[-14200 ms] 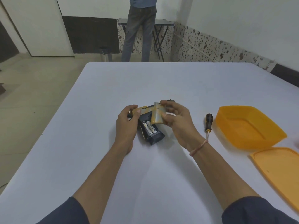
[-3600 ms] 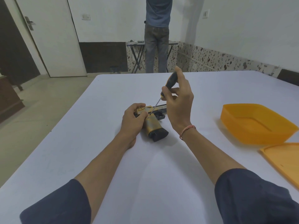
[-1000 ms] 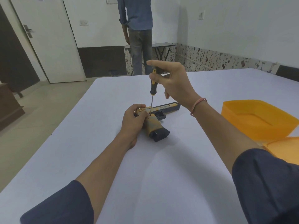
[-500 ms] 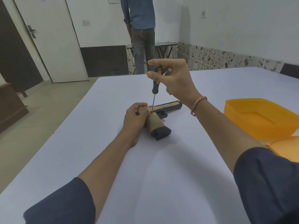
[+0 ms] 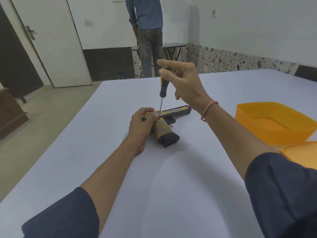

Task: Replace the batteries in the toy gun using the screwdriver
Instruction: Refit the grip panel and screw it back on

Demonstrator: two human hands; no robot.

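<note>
As the left hand (image 5: 141, 125) curled its fingers round the rear of the toy gun (image 5: 163, 131), the toy lay flat on the white counter (image 5: 171, 186), grip jutting out just right of that hand and barrel pointing away to the right. A screwdriver (image 5: 162, 89) stood upright with its tip at the top of the grip, its handle pinched by the right hand (image 5: 187, 83) above. An orange tub (image 5: 257, 131) and lid (image 5: 307, 152) sat farther right.
</note>
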